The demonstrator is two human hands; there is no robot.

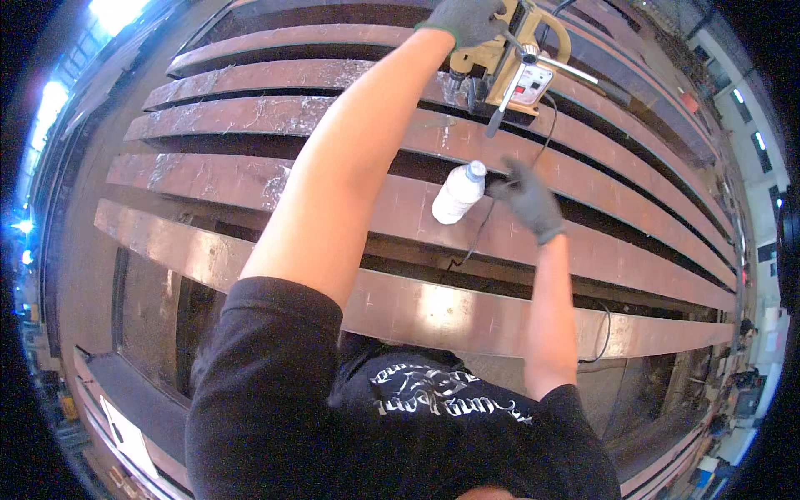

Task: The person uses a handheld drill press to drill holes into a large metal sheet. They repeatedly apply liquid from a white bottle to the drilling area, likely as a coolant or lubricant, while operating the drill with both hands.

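My left hand [471, 20], in a dark grey glove, is closed on the upper part of a yellow magnetic drill [506, 71]; some of its fingers are cut off by the top of the view or hidden. The drill stands on the steel beams, its spoked feed handle [530, 57] facing right. A white plastic bottle [458, 195] stands on a nearer beam, below the drill. Just right of it hovers my right hand [531, 202], gloved too and blurred by motion. Its fingers are spread, with nothing visible between them.
Long reddish-brown steel beams [625, 254] run side by side with dark gaps between them. Metal shavings [287, 112] lie on several at the left. A black cable [550, 133] hangs from the drill, and another cable loop [607, 333] crosses the nearest beam.
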